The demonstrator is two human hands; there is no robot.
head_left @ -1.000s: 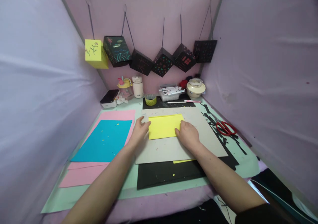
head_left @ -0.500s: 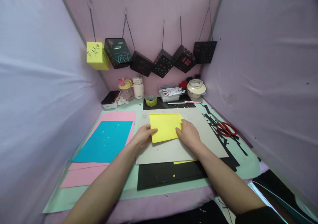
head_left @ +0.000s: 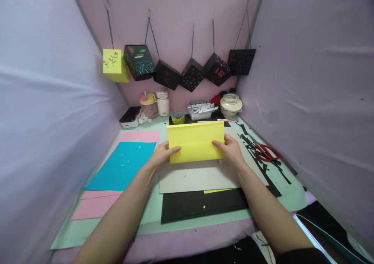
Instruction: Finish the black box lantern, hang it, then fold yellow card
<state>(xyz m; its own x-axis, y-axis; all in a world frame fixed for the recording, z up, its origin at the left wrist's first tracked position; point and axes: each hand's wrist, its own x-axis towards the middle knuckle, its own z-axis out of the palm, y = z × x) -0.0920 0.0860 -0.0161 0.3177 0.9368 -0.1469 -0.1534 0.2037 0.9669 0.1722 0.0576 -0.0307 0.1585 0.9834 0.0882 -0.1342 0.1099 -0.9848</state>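
Note:
A yellow sheet of paper (head_left: pixel 196 143) with a fold line along its top edge and another crease across its middle is held up in front of me. My left hand (head_left: pixel 163 153) pinches its left edge, thumb on the near face. On the opposite edge, my right hand (head_left: pixel 230 149) grips it the same way, with fingers behind. The paper hangs above a pale grey board (head_left: pixel 187 180), hiding the board's upper part. Beneath the board lies black paper (head_left: pixel 201 207), and a sliver of yellow shows between them.
Blue paper (head_left: pixel 122 166) rests on pink sheets (head_left: pixel 96 209) at left. Red-handled scissors (head_left: pixel 266 153) lie among black paper strips (head_left: pixel 263 164) at right. Tape (head_left: pixel 177 118), a box of pens (head_left: pixel 201 110), a white bottle (head_left: pixel 163 103) and a jar (head_left: pixel 230 105) stand behind. Decorated boxes (head_left: pixel 191 75) hang above.
The yellow paper has opened out wider and risen toward me. My hands have moved farther apart, still holding its two side edges.

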